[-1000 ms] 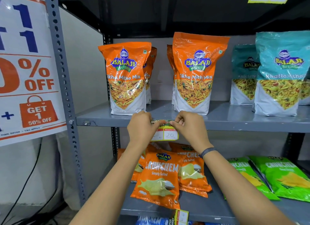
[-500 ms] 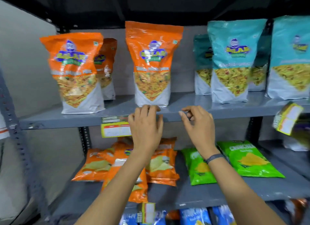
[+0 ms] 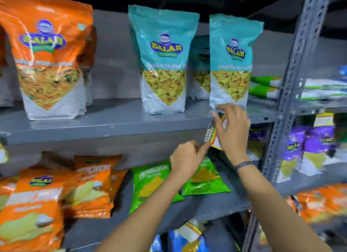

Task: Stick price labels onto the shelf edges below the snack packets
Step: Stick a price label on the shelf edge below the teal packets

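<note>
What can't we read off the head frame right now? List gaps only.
- Price label: print is motion-blurred, and the right hand covers its right part.
- Whether the label already touches the shelf edge: cannot tell, the hand hides the contact.
- Left hand: fingertip meets the label's lower corner; grip unclear.
- Purple packets at right: blurred.
- Orange packet: cut by the left edge.

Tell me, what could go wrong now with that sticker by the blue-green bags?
1. The price label hangs tilted and on edge in the right hand, not flat on the shelf edge, so it might go on crooked or fold onto itself.
2. The right hand's fingers reach up to the bottom of the right teal packet, so a bump could tip it.
3. The left hand only pokes the label's lower corner, so it could slip.
</note>
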`<state>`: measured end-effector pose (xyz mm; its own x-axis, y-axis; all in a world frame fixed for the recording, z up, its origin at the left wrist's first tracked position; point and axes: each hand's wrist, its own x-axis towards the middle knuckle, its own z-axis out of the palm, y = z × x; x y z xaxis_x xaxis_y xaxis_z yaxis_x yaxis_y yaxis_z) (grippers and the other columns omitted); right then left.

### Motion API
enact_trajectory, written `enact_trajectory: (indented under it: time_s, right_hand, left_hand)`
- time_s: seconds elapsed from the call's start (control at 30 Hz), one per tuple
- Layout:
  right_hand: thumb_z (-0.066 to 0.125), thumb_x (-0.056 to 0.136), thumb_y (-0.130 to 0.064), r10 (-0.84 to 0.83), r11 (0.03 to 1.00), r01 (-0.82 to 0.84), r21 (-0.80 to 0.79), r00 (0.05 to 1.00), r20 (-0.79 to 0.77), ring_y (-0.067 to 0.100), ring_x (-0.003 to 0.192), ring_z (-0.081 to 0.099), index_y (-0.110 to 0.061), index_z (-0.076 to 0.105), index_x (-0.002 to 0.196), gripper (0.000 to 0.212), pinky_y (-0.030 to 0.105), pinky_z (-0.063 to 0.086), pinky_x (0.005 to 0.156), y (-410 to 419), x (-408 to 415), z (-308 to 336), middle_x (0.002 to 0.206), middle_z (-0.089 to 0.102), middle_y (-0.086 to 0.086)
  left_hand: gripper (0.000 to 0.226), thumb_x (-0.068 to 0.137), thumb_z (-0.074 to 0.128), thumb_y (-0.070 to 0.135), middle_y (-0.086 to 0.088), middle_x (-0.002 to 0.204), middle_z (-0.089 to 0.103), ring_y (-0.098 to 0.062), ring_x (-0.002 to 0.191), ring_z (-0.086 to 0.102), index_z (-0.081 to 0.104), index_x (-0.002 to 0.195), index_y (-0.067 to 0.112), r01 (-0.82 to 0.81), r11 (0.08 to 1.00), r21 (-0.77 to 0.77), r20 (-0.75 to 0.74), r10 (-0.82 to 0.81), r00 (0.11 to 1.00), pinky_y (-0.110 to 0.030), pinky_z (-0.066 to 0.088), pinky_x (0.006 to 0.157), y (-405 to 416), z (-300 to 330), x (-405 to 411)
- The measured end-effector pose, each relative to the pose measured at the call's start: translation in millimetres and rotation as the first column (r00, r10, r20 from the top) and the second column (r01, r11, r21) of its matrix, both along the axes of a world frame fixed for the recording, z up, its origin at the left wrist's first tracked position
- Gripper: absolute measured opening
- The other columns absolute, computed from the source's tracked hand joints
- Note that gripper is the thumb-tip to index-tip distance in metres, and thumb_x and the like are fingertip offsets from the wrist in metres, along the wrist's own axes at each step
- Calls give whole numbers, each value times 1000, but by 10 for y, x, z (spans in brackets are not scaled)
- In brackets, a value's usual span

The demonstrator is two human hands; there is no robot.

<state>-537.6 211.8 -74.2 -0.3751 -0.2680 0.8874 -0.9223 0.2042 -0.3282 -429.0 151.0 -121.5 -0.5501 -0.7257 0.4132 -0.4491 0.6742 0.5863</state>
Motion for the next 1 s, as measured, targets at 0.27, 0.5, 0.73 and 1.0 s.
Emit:
enact_trajectory:
  time_s: [0.27,0.5,0.73,1.0]
  right_hand:
    - [66,85,-21,352,929,-363,68,927,131,26,90,62,-20,71,95,12,43,49,81,-155,-492,121,96,72,9]
    - [71,79,-36,307,902,-376,211,904,298,11,73,56,-35,68,78,3,28,40,65,-191,-691,317,77,65,-6]
    - [77,70,1,582,700,-689,185,702,411,-3,50,45,1,68,100,32,3,40,55,96,-837,210,67,56,6]
    - [82,66,-3,586,737,-663,134,725,361,3,55,46,-18,63,91,35,4,42,53,63,-874,53,66,60,1]
  left_hand:
    - [36,95,48,30,-17,76,74,-36,77,67,59,68,9,110,980,164,-248,-67,966,-45,56,70,53,89,-370]
    - [42,96,39,38,-19,80,70,-37,80,64,44,61,17,4,999,37,-223,4,975,-40,51,69,112,354,-311]
    - [39,95,43,45,-11,78,69,-37,83,63,39,64,22,-175,949,-263,-77,160,984,-32,36,58,-16,297,-163]
    - [40,93,47,45,-13,77,70,-38,78,65,55,66,16,-249,895,-371,-17,261,965,-29,34,55,-28,219,-209]
